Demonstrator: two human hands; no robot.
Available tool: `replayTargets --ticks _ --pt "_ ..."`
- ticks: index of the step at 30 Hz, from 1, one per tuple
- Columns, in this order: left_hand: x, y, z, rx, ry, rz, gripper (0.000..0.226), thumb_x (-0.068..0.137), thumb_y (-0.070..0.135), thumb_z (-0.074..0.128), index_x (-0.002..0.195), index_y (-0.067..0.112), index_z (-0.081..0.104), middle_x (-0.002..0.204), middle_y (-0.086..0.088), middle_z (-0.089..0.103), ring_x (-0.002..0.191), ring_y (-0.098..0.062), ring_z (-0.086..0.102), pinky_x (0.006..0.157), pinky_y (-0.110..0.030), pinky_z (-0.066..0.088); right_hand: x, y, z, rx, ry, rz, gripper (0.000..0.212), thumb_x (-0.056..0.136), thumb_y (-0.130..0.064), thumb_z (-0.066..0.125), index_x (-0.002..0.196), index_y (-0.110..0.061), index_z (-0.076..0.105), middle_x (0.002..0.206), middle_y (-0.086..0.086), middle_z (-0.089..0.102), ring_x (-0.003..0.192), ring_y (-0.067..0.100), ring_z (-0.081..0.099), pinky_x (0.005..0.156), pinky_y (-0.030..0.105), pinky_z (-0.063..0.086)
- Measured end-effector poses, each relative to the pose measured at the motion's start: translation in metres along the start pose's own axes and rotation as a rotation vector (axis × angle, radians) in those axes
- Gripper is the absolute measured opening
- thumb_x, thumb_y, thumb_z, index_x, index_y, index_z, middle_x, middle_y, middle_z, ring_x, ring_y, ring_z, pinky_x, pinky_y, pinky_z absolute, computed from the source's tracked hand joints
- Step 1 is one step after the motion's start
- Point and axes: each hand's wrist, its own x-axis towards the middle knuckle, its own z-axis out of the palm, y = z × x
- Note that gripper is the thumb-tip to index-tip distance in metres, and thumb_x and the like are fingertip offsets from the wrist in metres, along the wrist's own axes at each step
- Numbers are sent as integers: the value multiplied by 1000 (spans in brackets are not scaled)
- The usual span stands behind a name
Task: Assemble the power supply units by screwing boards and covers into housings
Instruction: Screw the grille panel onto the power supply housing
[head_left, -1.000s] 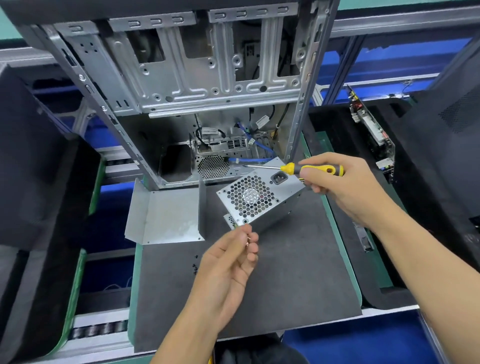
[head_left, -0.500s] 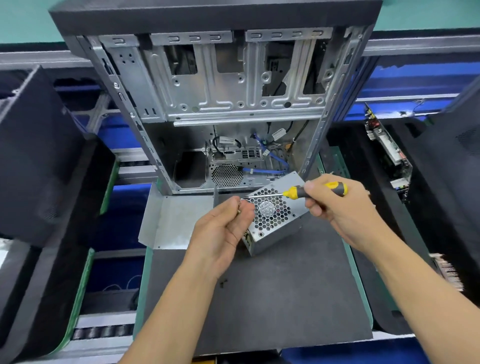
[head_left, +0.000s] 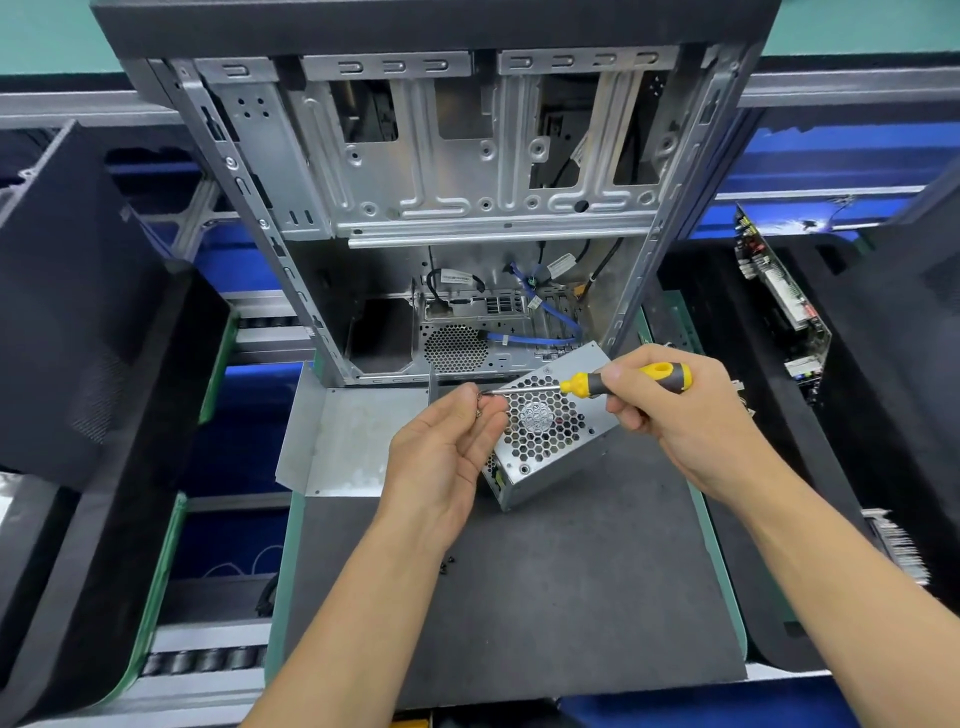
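Note:
A silver power supply unit with a honeycomb fan grille lies tilted on the dark grey mat. My right hand grips a yellow and black screwdriver whose shaft points left over the grille. My left hand is raised palm up at the unit's left edge, fingertips pinching small screws at the screwdriver's tip. A bent sheet-metal cover lies on the mat to the left of the unit.
An open metal computer case with blue cables stands behind the mat. A few loose black screws lie on the mat. Black foam trays flank both sides; the right one holds a circuit board.
My left hand rose from below the unit to its left edge, meeting the screwdriver tip. The camera view shifted, so the case and unit sit lower in frame.

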Motion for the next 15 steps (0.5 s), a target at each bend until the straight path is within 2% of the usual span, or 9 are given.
replayTargets --ticks 6,9,13,15 --pt "2 -4 -1 -9 19 5 11 88 5 68 97 -1 69 81 -12 76 78 -18 76 64 -22 59 -4 -8 2 -94 -3 -39 9 86 -24 70 78 -22 74 65 1 66 55 12 54 54 20 44" --pt "3 -6 -1 -15 25 7 12 88 5 69 97 -2 69 80 -12 76 77 -18 76 64 -22 59 -7 -13 4 -169 10 -59 14 90 -19 70 78 -24 74 64 0 66 56 12 52 55 24 43" --pt "4 -6 -1 -17 32 11 13 88 6 69 98 -2 69 80 -12 76 76 -18 76 64 -22 59 -9 -22 8 -228 3 -65 12 88 -21 72 76 -21 73 67 19 60 55 18 44 49 25 33" --pt "4 -6 -1 -19 35 7 11 89 6 69 97 -2 69 79 -12 76 76 -17 75 63 -21 58 -9 -26 10 -230 7 -69 11 87 -19 73 76 -18 73 61 16 56 51 14 41 46 20 30"
